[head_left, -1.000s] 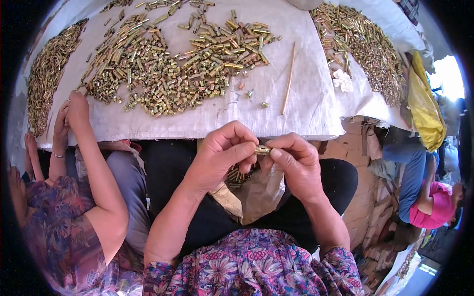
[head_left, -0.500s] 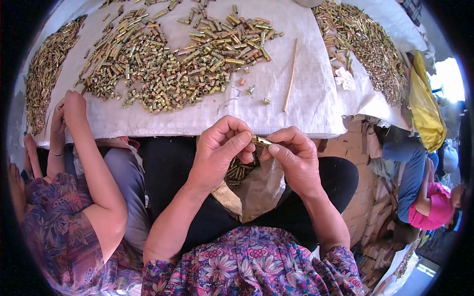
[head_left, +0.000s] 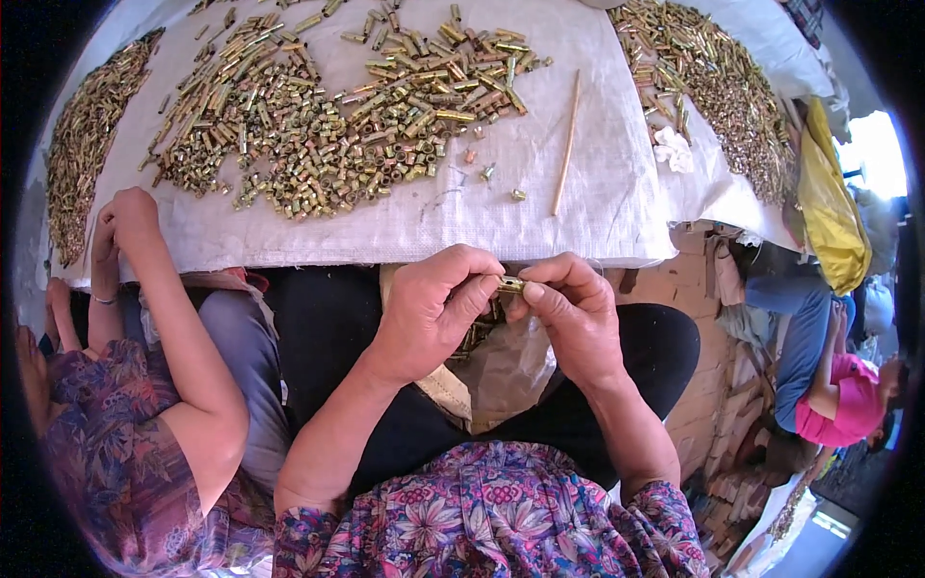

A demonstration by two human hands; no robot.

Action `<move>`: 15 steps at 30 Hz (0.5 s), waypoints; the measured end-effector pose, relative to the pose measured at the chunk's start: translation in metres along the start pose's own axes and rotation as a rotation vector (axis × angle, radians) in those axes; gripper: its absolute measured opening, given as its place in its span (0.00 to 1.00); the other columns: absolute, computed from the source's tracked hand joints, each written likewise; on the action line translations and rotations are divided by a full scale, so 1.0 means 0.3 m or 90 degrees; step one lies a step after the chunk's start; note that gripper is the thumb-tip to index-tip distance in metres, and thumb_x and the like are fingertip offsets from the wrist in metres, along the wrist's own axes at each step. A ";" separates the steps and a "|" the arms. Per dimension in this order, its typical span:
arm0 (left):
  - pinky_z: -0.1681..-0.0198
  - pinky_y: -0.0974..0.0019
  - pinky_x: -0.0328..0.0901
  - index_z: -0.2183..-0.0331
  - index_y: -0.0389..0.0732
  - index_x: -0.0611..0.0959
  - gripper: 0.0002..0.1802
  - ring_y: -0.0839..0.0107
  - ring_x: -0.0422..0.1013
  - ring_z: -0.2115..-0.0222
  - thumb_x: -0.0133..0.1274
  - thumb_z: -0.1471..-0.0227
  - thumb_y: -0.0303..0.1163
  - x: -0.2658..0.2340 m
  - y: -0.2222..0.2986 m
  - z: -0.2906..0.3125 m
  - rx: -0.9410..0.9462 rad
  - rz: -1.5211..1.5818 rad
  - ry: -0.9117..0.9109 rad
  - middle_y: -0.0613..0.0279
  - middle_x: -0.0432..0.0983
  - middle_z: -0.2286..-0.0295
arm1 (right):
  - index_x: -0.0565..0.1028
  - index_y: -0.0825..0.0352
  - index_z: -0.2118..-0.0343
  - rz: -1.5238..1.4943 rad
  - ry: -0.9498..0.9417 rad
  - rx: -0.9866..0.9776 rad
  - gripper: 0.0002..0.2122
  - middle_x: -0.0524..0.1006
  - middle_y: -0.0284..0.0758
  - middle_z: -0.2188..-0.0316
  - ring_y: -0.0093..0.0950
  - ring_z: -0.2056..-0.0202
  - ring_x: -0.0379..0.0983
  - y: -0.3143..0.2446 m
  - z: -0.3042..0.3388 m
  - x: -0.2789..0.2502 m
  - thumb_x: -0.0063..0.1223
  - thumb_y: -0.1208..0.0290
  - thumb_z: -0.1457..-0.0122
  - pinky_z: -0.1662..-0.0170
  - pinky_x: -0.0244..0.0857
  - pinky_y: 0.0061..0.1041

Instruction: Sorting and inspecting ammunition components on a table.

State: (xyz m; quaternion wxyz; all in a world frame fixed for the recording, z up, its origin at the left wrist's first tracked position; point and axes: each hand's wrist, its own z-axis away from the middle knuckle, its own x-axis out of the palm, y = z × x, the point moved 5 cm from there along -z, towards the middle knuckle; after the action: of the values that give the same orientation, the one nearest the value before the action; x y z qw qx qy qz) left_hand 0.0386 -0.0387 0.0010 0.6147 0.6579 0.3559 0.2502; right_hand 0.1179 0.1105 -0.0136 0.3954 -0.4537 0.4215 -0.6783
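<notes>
Above the lap, both hands — left hand (head_left: 434, 308), right hand (head_left: 573, 313) — pinch one short, shiny brass tube (head_left: 511, 285).

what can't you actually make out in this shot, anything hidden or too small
- Small brass piece, head view: fingers of the left hand and right hand cover most of it, so its shape is unclear.
- Bag in the lap, head view: both hands hide its opening and contents.
- Heap of brass parts, head view: single pieces are too small to tell apart, and the top edge cuts it off.
</notes>
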 end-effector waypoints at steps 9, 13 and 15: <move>0.71 0.78 0.66 0.66 0.37 0.74 0.06 0.83 0.69 0.76 0.52 0.42 0.29 0.005 -0.010 0.010 -0.128 0.259 0.015 0.69 0.73 0.74 | 0.72 0.72 0.62 -0.036 -0.013 0.026 0.05 0.77 0.37 0.71 0.25 0.69 0.74 0.021 -0.008 0.007 0.52 0.79 0.41 0.62 0.70 0.23; 0.71 0.78 0.66 0.66 0.37 0.73 0.05 0.84 0.69 0.75 0.51 0.41 0.29 0.005 -0.022 0.013 -0.133 0.307 0.044 0.68 0.73 0.74 | 0.71 0.72 0.63 0.010 -0.016 0.024 0.05 0.77 0.37 0.71 0.24 0.70 0.74 0.019 -0.012 0.009 0.52 0.79 0.41 0.63 0.70 0.23; 0.70 0.78 0.67 0.66 0.37 0.73 0.05 0.84 0.69 0.75 0.51 0.41 0.28 0.006 -0.024 0.013 -0.125 0.301 0.055 0.68 0.73 0.74 | 0.71 0.72 0.63 0.003 -0.016 0.008 0.05 0.77 0.37 0.71 0.24 0.70 0.74 0.010 -0.009 0.021 0.52 0.79 0.41 0.63 0.70 0.23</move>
State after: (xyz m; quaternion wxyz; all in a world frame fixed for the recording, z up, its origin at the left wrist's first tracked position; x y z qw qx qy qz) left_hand 0.0415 -0.0398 -0.0067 0.5842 0.6488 0.1922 0.4480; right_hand 0.1140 0.1044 -0.0152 0.4051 -0.4586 0.4136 -0.6742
